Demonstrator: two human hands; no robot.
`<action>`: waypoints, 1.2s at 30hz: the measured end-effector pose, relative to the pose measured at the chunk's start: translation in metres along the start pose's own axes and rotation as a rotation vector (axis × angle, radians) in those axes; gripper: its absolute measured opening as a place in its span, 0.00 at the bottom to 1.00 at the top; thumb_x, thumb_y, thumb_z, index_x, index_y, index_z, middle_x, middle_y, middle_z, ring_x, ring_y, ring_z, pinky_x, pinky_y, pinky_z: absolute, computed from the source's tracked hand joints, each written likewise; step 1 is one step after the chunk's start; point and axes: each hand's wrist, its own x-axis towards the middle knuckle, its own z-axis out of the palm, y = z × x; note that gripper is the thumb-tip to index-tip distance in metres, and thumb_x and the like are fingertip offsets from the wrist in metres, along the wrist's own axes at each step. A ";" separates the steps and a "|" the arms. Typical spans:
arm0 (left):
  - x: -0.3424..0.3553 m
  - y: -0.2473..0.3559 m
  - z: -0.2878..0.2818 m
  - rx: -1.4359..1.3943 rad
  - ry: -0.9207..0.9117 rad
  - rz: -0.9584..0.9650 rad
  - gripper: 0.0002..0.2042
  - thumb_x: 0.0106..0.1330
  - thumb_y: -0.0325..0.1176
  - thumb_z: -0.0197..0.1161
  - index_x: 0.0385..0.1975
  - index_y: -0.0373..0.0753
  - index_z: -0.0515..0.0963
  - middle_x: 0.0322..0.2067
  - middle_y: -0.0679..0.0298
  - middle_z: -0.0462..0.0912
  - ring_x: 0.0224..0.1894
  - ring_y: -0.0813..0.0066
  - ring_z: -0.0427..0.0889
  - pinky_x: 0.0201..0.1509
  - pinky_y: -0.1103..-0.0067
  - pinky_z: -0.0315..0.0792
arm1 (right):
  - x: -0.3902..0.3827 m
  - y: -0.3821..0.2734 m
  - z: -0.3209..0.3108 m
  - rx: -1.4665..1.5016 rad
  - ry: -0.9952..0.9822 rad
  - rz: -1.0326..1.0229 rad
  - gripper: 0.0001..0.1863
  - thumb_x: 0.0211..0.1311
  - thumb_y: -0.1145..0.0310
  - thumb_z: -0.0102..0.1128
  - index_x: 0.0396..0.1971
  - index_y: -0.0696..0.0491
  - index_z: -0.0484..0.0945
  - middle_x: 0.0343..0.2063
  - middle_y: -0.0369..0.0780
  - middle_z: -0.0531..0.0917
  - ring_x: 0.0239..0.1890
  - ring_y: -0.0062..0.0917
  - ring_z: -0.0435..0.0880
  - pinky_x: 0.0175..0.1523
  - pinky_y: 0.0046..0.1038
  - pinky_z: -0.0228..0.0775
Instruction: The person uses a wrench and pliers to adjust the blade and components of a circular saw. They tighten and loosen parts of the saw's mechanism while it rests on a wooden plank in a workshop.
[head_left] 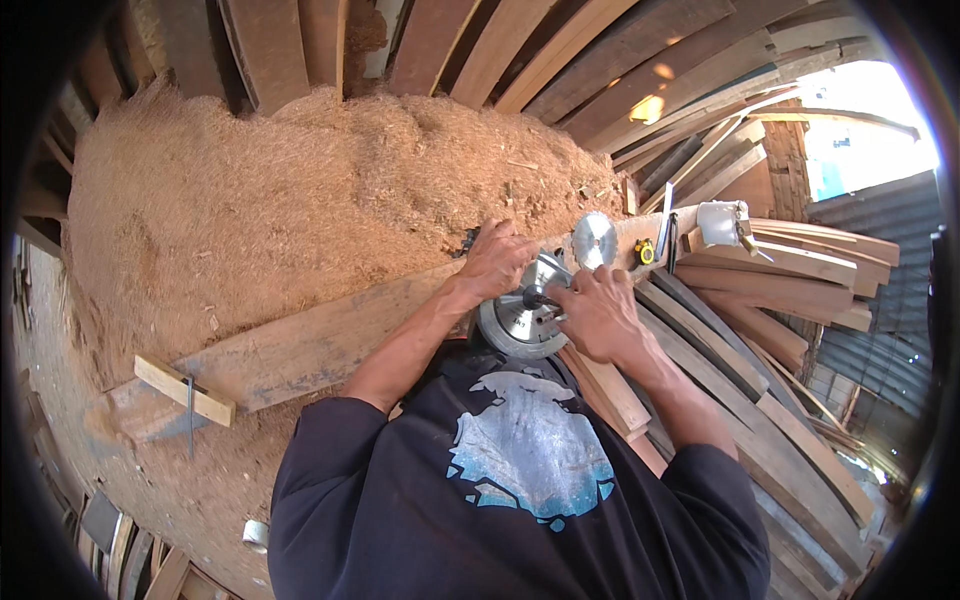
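Observation:
A circular saw [548, 272] with a silver guard is tipped up on the long plank [300, 335], close in front of my body. Its round toothed blade [515, 322] faces up toward me. My left hand [496, 262] is closed over the saw's far left side, the fingers curling out of sight. At the blade's centre, my right hand [600, 312] pinches around the dark hub; whatever its fingertips hold is too small to make out. Just beyond the right hand, a second saw blade [592, 236] lies on the plank.
A yellow tape measure [645, 252] and a white container [718, 222] sit toward the plank's right end. A short batten [185, 390] crosses its left end. Shavings [300, 190] heap up behind it. Stacked boards [740, 400] fill the right side, and more boards [430, 45] lean at the back.

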 end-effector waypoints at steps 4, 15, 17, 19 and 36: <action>-0.001 -0.005 0.007 0.009 0.102 0.058 0.06 0.59 0.28 0.71 0.33 0.45 0.82 0.29 0.67 0.84 0.37 0.61 0.75 0.49 0.63 0.64 | -0.028 -0.012 -0.001 0.095 0.167 0.093 0.25 0.63 0.66 0.63 0.61 0.49 0.80 0.49 0.49 0.82 0.55 0.48 0.79 0.60 0.49 0.66; 0.008 -0.004 0.005 -0.073 0.106 0.099 0.06 0.55 0.25 0.69 0.30 0.45 0.81 0.27 0.66 0.83 0.39 0.60 0.76 0.51 0.64 0.64 | 0.013 0.028 0.037 0.150 -0.012 -0.089 0.21 0.63 0.71 0.58 0.56 0.52 0.82 0.33 0.53 0.88 0.36 0.54 0.86 0.44 0.48 0.77; 0.008 -0.003 0.005 -0.074 0.084 0.075 0.06 0.56 0.25 0.69 0.29 0.45 0.81 0.28 0.66 0.83 0.40 0.59 0.77 0.52 0.64 0.65 | 0.003 0.024 0.026 -0.006 0.312 -0.211 0.22 0.61 0.72 0.57 0.56 0.55 0.82 0.32 0.53 0.88 0.33 0.54 0.85 0.43 0.45 0.77; 0.007 -0.004 0.005 -0.076 0.105 0.057 0.06 0.57 0.25 0.68 0.29 0.45 0.81 0.27 0.65 0.83 0.41 0.59 0.78 0.53 0.64 0.65 | -0.013 0.013 0.003 0.071 0.401 -0.032 0.20 0.66 0.68 0.59 0.56 0.58 0.81 0.34 0.53 0.89 0.30 0.50 0.84 0.42 0.42 0.76; 0.011 -0.007 0.007 -0.127 0.101 0.103 0.07 0.54 0.23 0.67 0.28 0.44 0.78 0.25 0.62 0.82 0.37 0.56 0.75 0.51 0.63 0.64 | 0.003 -0.015 0.103 2.590 0.238 0.661 0.04 0.76 0.74 0.60 0.46 0.51 0.77 0.27 0.37 0.83 0.28 0.28 0.85 0.34 0.35 0.85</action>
